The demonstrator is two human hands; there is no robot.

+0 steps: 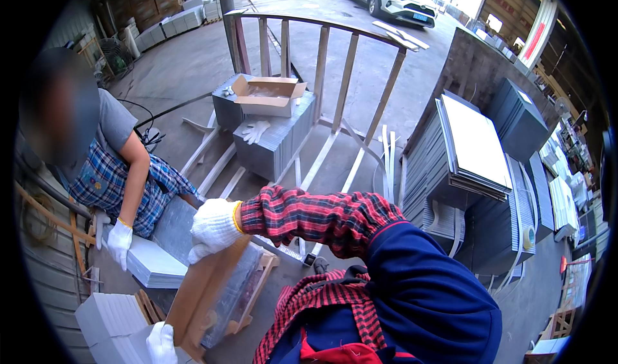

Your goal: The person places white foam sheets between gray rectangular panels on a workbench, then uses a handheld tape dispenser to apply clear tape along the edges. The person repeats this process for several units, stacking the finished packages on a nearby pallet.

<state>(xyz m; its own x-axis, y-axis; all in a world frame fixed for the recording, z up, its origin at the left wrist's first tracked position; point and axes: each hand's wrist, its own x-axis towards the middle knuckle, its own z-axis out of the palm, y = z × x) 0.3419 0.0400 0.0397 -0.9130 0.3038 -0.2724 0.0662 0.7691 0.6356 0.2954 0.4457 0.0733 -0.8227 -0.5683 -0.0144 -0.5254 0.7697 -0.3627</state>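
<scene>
Standing at 1 o'clock, out on the concrete, a white car is the largest thing in view. Nearer, at 12 o'clock, rises a metal rack with a curved top rail and upright posts. A big stack of grey panels, topped with a white sheet, leans at 3 o'clock. At 9 o'clock a co-worker in a blue plaid apron bends over; one white-gloved hand is at the end of a pale slab stack, which lies at 8 o'clock. Toward 11 o'clock, a block of grey pieces sits within the rack.

The brown cardboard piece lies at 7 o'clock, long and tilted, running from upper right to lower left; whether it is part of a whole carton I cannot tell. Just to its right is something covered in clear plastic, beside a wooden frame.

Smaller, an open carton rests on the grey block. The right grip, white-gloved at 8 o'clock, is clamped on the cardboard's upper end. The left grip, at 7 o'clock, touches its lower end — how far its fingers are closed I cannot tell. Smallest is a loose white glove just below the carton.
</scene>
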